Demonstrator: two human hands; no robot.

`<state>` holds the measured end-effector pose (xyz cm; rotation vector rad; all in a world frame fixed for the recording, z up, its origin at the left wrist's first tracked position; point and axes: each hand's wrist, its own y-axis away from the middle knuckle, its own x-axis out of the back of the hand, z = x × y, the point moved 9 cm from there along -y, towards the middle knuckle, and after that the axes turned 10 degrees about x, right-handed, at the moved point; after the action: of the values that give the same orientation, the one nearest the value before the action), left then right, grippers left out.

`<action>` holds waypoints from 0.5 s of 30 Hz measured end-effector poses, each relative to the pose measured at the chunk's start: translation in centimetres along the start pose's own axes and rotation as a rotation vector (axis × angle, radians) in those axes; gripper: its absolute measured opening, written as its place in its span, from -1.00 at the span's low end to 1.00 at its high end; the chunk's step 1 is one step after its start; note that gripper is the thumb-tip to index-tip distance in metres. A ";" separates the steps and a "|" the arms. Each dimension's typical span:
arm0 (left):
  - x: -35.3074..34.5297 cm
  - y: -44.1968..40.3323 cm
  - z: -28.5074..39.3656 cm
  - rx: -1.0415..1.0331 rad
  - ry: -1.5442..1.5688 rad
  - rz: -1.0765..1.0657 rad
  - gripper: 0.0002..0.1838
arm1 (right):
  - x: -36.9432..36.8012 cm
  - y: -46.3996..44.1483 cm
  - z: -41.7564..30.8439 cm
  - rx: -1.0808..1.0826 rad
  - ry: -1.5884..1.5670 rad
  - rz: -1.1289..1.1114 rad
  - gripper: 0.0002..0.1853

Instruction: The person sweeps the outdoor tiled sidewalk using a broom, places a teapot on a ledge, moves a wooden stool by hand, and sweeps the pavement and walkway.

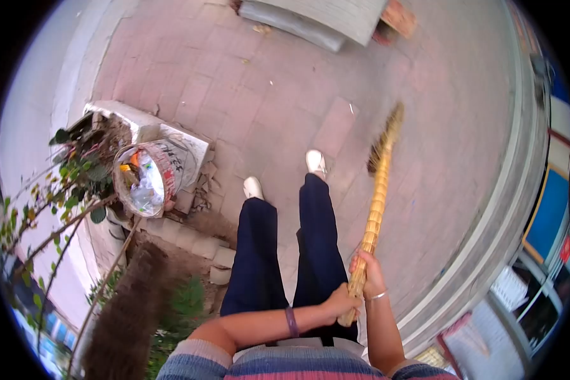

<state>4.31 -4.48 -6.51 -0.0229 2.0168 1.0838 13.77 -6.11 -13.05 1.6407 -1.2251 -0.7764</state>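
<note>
A long yellow broom [375, 212] with a segmented, bamboo-like handle slants up and away from my body. My left hand [342, 304] reaches across my waist and is closed around the handle near its bottom end. Just above it, my right hand [370, 273] wraps the same handle, a bangle on its wrist. At the far end, the brown bristles [379, 149] rest on or close to the brick paving [253, 107]; which of the two I cannot tell. Neither hand touches anything else.
To the left, a bucket [169, 166] full of litter stands beside a white block and a planted bed with thorny-looking branches [50, 244]. A grey slab-like bench [316, 19] is ahead. Steps [487, 209] curve along the right. My white shoes [315, 162] are on the paving.
</note>
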 end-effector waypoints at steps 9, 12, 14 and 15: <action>10.2 -6.5 2.5 0.116 -0.144 0.074 -0.85 | 3.4 -9.0 15.6 -0.101 -0.390 0.139 -0.72; 18.5 1.7 4.0 0.043 -0.024 0.226 -0.81 | -8.8 -8.9 16.1 -0.122 -0.276 0.128 -0.82; 21.5 5.8 2.2 -0.078 0.015 0.397 -0.74 | -15.7 -7.1 16.4 -0.147 -0.226 -0.012 -0.82; 21.1 7.5 1.7 -0.131 0.082 0.440 -0.74 | -17.3 -6.2 16.2 -0.128 -0.124 -0.113 -0.83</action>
<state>-11.30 8.61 -16.04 0.3270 2.0733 1.5078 -3.38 6.11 -25.62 1.5867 -1.1506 -1.0195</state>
